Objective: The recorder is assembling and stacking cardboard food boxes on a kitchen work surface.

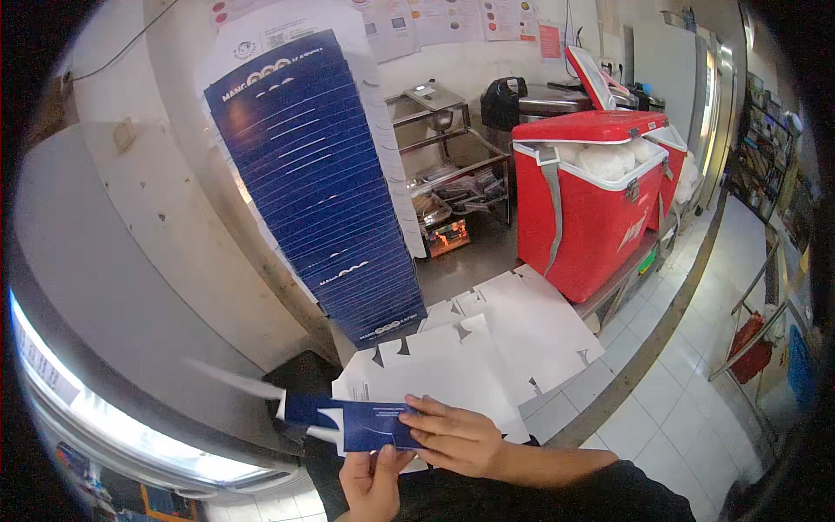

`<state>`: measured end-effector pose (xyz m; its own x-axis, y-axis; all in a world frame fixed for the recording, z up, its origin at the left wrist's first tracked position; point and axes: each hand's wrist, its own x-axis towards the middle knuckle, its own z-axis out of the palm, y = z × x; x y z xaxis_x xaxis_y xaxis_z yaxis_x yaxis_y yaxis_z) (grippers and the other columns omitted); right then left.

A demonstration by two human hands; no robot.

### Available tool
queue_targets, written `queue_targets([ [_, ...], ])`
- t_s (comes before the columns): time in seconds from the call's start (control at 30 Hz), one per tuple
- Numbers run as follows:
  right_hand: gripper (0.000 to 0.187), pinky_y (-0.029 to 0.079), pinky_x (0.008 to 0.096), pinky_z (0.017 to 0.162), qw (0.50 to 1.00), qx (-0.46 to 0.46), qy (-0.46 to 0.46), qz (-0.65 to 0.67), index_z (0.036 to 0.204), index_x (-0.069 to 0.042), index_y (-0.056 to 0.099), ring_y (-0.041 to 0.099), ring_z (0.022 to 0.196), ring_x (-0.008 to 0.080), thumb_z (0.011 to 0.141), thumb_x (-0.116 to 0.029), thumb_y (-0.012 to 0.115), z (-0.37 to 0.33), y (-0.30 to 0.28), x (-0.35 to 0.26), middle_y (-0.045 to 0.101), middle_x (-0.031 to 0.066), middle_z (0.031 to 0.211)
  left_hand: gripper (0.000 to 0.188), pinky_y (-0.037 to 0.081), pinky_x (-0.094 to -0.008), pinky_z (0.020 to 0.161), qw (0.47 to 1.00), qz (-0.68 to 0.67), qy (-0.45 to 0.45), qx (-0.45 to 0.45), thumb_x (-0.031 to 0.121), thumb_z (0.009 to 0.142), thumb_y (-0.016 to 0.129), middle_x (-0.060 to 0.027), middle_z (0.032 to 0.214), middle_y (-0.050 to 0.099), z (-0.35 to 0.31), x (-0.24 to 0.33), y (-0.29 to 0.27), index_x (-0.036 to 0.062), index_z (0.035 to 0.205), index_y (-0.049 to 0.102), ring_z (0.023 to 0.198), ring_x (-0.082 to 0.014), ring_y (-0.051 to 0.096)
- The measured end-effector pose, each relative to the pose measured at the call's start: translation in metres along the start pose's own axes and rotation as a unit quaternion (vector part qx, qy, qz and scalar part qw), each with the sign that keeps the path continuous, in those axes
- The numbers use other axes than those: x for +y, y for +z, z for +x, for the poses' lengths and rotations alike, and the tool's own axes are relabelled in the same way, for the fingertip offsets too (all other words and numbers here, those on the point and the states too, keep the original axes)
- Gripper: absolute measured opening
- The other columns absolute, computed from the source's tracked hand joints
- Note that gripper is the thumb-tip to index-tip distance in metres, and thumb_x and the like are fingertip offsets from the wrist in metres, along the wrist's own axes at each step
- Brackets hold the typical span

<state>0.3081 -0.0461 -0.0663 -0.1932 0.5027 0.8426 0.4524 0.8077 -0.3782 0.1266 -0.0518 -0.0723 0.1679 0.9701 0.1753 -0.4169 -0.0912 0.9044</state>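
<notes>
Right hand (457,438) clamped over right end of blue carton piece (367,424), left hand (372,487) pinching lower edge; long axis runs left-right.

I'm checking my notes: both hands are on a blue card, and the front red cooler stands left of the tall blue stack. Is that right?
Not quite: the head view shows the front red cooler right of the tall blue stack. The left hand and right hand are indeed on the blue card.
</notes>
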Motion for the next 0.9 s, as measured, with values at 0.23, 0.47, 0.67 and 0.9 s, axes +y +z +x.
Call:
queue_targets([
  [0.23, 0.038, 0.051, 0.0421, 0.094, 0.995, -0.014, -0.004, 0.103, 0.102, 0.007, 0.066, 0.059, 0.117, 0.0376, 0.074, -0.015, 0.08, 0.024, -0.005, -0.016, 0.057, 0.023, 0.13, 0.047, 0.047, -0.0447, 0.101, 0.993, -0.056, 0.1, -0.031, -0.004, 0.09, 0.055, -0.0201, 0.131, 0.053, -0.003, 0.013, 0.002, -0.004, 0.135, 0.042, 0.119, -0.0293, 0.055],
  [0.47, 0.042, 0.041, 0.0452, 0.1, 0.998, -0.005, -0.004, 0.056, 0.118, -0.014, 0.068, 0.05, 0.123, 0.0402, 0.077, -0.02, 0.078, 0.024, -0.019, 0.0, 0.042, 0.026, 0.14, 0.02, 0.045, -0.0312, 0.094, 0.873, 0.455, -0.038, -0.174, 0.002, 0.09, 0.063, -0.0094, 0.111, 0.065, -0.003, 0.048, -0.026, 0.0005, 0.11, 0.063, 0.102, -0.0183, 0.061],
  [0.67, 0.044, 0.029, 0.0503, 0.11, 0.99, 0.001, 0.141, -0.001, 0.122, -0.016, 0.063, 0.034, 0.135, 0.0453, 0.081, -0.028, 0.074, 0.014, -0.01, 0.013, 0.03, 0.0277, 0.148, 0.022, 0.049, -0.0322, 0.085, 0.955, 0.286, -0.072, -0.024, 0.003, 0.088, 0.066, -0.0105, 0.104, 0.065, -0.016, 0.035, -0.021, 0.0019, 0.11, 0.064, 0.096, -0.0203, 0.062],
  [0.9, 0.029, 0.034, 0.0564, 0.106, 0.99, 0.064, 0.112, -0.062, 0.1, -0.009, 0.064, 0.04, 0.133, 0.044, 0.077, -0.018, 0.079, 0.009, 0.011, 0.002, 0.042, 0.0229, 0.142, 0.031, 0.05, -0.0357, 0.076, 0.797, 0.592, 0.066, -0.102, 0.011, 0.08, 0.074, -0.0157, 0.09, 0.066, -0.003, 0.034, -0.03, 0.0031, 0.109, 0.066, 0.082, -0.0327, 0.064],
])
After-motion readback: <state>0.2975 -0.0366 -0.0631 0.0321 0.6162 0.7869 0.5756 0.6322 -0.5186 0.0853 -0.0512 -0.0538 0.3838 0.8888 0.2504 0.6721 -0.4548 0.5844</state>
